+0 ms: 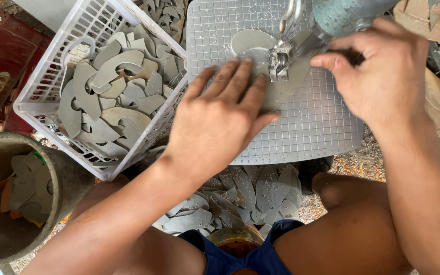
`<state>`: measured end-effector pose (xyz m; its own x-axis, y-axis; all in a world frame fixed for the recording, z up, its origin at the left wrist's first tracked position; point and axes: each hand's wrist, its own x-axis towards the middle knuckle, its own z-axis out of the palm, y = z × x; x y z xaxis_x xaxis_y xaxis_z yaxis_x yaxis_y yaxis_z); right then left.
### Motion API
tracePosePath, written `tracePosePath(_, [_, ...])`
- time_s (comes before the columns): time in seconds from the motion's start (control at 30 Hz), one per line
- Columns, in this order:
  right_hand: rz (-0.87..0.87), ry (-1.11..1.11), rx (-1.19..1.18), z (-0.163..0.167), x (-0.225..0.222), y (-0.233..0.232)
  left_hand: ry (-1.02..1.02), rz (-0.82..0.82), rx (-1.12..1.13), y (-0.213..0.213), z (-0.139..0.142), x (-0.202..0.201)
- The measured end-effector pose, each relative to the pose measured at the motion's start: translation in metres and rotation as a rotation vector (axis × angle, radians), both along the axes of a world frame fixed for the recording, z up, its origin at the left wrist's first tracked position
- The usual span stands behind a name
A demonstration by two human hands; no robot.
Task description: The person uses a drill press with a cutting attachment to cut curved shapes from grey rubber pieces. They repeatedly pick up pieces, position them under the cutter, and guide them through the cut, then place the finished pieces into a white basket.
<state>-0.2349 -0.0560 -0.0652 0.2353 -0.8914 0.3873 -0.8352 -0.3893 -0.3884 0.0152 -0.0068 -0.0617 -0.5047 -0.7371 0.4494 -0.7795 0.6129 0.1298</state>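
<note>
At the centre of the frame the left hand [220, 119] lies open, fingers flat, pressing a thin grey sheet piece [281, 84] onto the gridded mat [322, 127]. Steady downward pressure seems key under the metal cutter head [279, 62]. The right hand [378, 76] clenches a dark handle. Curved grey cut-outs fill the white basket [36, 97], upper left.

A gridded mat [311, 122] lies ahead of the person's knees, with a flat sheet piece [281, 84] on it under a machine head [332, 18]. The left hand [220, 122] rests on the piece; the right hand [378, 71] is just right of it. A basket [42, 97] of cutouts [113, 86] stands left of the mat, a round tub [62, 173] left of the knees, and a heap of pieces [240, 198] below the mat.
</note>
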Motion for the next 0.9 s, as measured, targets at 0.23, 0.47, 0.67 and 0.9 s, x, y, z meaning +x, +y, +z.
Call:
tracePosePath(0.23, [0.183, 0.12, 0.112, 0.008, 0.02, 0.057, -0.11, -0.099, 0.13, 0.003, 0.013, 0.043])
tracePosePath(0.47, [0.195, 0.347, 0.08, -0.007, 0.029, 0.062, -0.173, -0.097, 0.077, 0.0, 0.011, 0.038])
tracePosePath(0.67, [0.203, 0.348, 0.084, -0.008, 0.027, 0.056, -0.144, -0.103, 0.041, 0.004, 0.009, 0.029])
tracePosePath(0.9, [0.219, 0.286, 0.065, -0.006, 0.025, 0.053, -0.161, -0.082, 0.014, 0.008, 0.007, 0.02])
